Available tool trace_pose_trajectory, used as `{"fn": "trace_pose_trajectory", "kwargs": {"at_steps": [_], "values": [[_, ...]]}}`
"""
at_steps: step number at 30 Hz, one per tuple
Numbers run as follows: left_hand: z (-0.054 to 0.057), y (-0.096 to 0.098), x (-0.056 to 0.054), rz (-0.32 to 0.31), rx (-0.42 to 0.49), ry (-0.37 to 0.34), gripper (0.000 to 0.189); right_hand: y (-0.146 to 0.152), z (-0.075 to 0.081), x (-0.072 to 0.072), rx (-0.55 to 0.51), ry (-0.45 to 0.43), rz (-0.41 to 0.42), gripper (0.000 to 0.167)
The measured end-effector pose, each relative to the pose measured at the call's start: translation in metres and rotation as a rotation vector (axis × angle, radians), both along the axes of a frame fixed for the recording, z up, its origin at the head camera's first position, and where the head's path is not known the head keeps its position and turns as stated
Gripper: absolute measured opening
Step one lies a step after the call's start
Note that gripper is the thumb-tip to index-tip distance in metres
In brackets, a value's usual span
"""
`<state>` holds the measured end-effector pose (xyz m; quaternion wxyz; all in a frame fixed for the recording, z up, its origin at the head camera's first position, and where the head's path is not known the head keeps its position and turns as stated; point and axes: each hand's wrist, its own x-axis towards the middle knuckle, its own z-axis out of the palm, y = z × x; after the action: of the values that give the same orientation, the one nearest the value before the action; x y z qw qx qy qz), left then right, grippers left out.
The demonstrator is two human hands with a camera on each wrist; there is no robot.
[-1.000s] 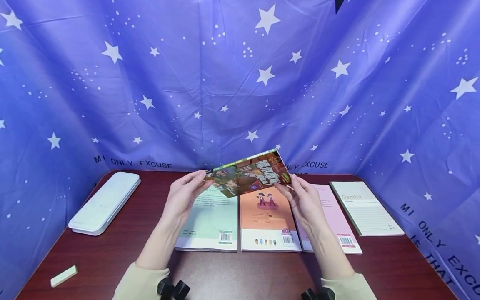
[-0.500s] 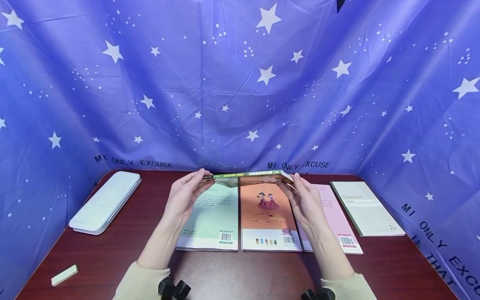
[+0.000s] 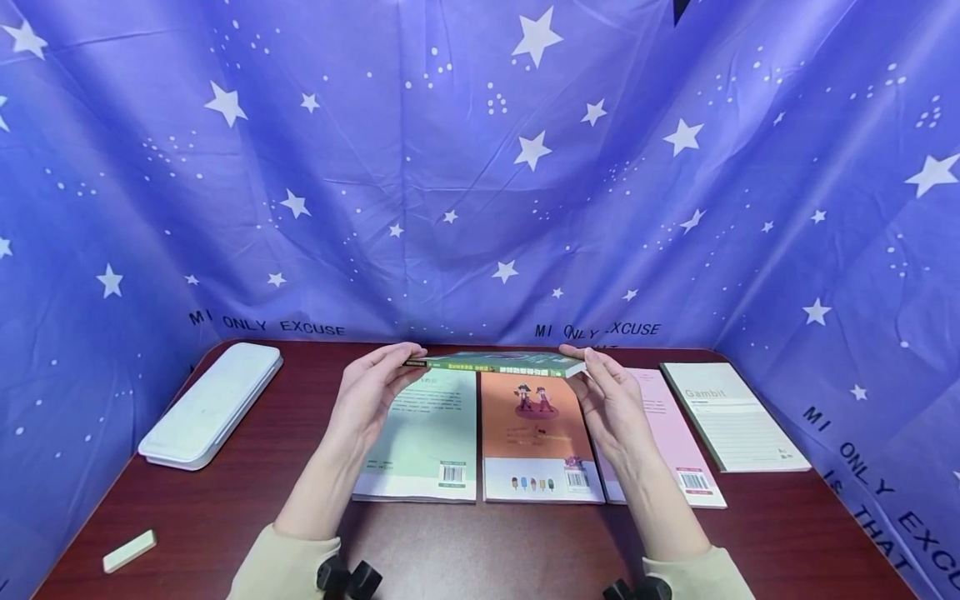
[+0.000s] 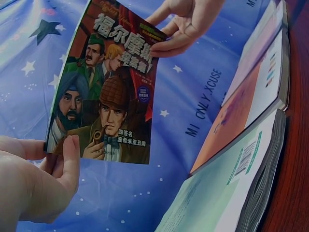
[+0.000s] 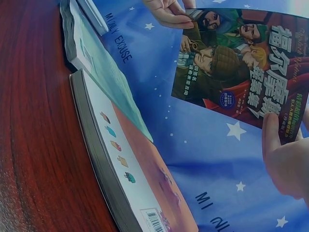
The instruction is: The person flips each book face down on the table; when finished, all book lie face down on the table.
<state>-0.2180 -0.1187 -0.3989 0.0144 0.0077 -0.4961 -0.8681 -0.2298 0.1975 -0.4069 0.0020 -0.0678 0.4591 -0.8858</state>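
Observation:
My left hand (image 3: 363, 396) and right hand (image 3: 613, 404) hold a thin paperback book (image 3: 495, 367) between them, raised above the far part of the table. Each hand pinches one end between thumb and fingers. From the head the book shows nearly edge-on, its green spine toward me and a sliver of one dark green cover on top. The wrist views show its other cover (image 4: 108, 92), with cartoon figures, a man with a pipe and large Chinese lettering. Behind and below it lie a green book (image 3: 420, 442), an orange book (image 3: 528, 425) and a pink book (image 3: 660, 429).
A cream notebook (image 3: 738, 417) marked "Gambit" lies at the right. On the left stands a white case (image 3: 213, 404), with a small pale eraser-like block (image 3: 129, 551) nearer me. A blue star-patterned curtain (image 3: 450, 167) encloses the table's (image 3: 480, 550) back and sides.
The book has turned from a slanted view of its illustrated cover to nearly flat, its right end lower, and its other cover now shows slightly. Both hands keep their hold.

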Motion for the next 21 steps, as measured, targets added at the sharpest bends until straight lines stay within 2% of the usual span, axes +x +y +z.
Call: {"fn": "trace_pose_trajectory", "kwargs": {"at_steps": [7,14,16,20,21], "values": [[0.0015,-0.0014,0.0006,-0.01,0.029,-0.03,0.023,0.001,0.0011,0.0002,-0.032,0.027,0.031,0.021],[0.0042,-0.0011,0.0014,-0.02,0.056,-0.038,0.025,0.0012,0.0026,-0.0003,-0.076,0.031,0.024,0.024],[0.005,-0.0005,0.0015,-0.016,0.051,-0.039,0.028,0.001,0.0031,0.0,-0.078,0.014,0.012,0.028],[0.0062,0.0006,0.0018,-0.019,0.014,-0.05,0.044,0.001,0.0027,-0.0007,-0.075,-0.038,-0.026,0.047],[0.0066,0.0006,0.0019,-0.027,-0.002,-0.051,0.047,0.0011,0.0024,-0.0011,-0.077,-0.055,-0.04,0.047]]}}
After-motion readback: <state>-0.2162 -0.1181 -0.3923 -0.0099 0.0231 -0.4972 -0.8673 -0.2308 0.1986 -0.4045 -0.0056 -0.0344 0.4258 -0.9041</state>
